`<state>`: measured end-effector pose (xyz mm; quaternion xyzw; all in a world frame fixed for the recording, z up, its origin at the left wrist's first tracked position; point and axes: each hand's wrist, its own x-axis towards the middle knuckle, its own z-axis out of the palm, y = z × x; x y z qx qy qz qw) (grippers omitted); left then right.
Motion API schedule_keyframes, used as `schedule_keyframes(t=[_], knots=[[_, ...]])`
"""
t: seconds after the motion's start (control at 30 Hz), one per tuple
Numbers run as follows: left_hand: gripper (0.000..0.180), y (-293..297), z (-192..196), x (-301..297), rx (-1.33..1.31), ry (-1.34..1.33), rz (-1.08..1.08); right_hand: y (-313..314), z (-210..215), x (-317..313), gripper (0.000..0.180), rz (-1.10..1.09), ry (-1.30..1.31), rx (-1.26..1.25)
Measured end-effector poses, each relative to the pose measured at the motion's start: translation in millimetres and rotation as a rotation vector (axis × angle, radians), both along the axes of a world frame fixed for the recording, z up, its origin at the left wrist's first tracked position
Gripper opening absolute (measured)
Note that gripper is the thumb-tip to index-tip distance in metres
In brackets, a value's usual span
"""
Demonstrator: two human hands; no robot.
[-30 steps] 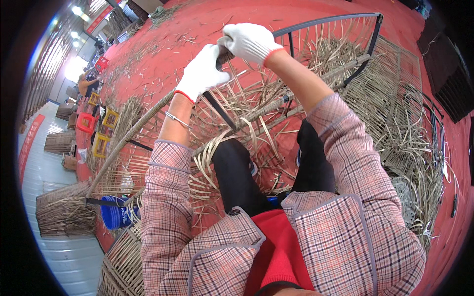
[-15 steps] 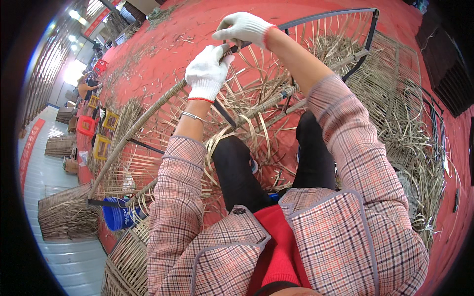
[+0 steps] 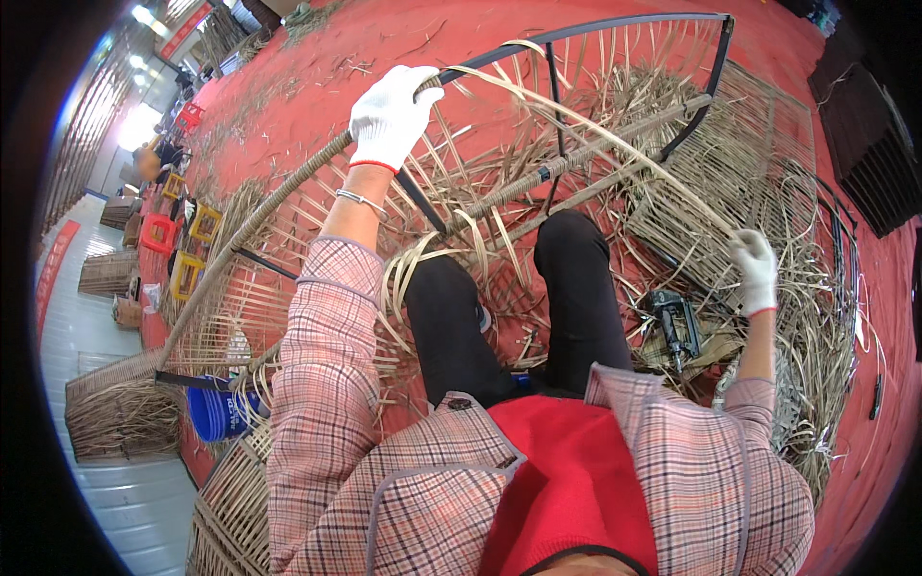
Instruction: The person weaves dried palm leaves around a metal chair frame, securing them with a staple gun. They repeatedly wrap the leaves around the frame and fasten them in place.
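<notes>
My left hand (image 3: 392,117), in a white knitted glove, is wrapped round the dark curved rail of a frame, where the strip-bound part (image 3: 288,193) ends. From there a long, pale flat weaving strip (image 3: 615,139) runs taut to the right. My right hand (image 3: 754,269), also gloved, grips this strip far out to the right, its fingers closed. Beyond the left hand the rail (image 3: 615,29) is mostly bare black, with one strip looped over it. Another bound bar (image 3: 519,187) of the frame crosses just above my knees, with loose strip loops hanging from it.
A dark nail-gun-like tool (image 3: 675,326) lies right of my knees. Loose strips (image 3: 807,288) are heaped at the right beside a woven panel (image 3: 768,125). A blue bucket (image 3: 216,413) stands at lower left, near yellow stools (image 3: 187,274). Dark stacked panels (image 3: 864,144) stand far right.
My right hand has gone from beside the left hand at the rail out to the far right, drawing the strip straight. The left hand stays on the rail, slightly higher and further left.
</notes>
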<state>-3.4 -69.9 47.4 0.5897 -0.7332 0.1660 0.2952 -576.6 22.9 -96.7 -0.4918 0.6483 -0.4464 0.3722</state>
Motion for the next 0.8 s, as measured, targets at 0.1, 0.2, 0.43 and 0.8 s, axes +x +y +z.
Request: schedule_keyframes(t=[0.1, 0.2, 0.43, 0.8], knots=[[0.023, 2.7, 0.3, -1.3, 0.035, 0.024, -0.008, -29.4, 5.1, -87.3, 0.015, 0.042, 0.221, -0.253], [0.024, 4.6, 2.0, -0.3, 0.066, 0.006, 0.026, -42.2, -9.4, -158.3, 0.029, -0.072, 0.522, -0.436], [0.027, -2.9, 7.4, 8.8, 0.15, 0.022, -0.014, 97.5, -12.2, -218.7, 0.074, -0.437, 1.023, 0.524], [0.04, 12.7, 35.0, 3.4, 0.561, 0.155, -0.153, -63.8, 105.7, 290.4, 0.032, 0.645, 0.227, -0.861]])
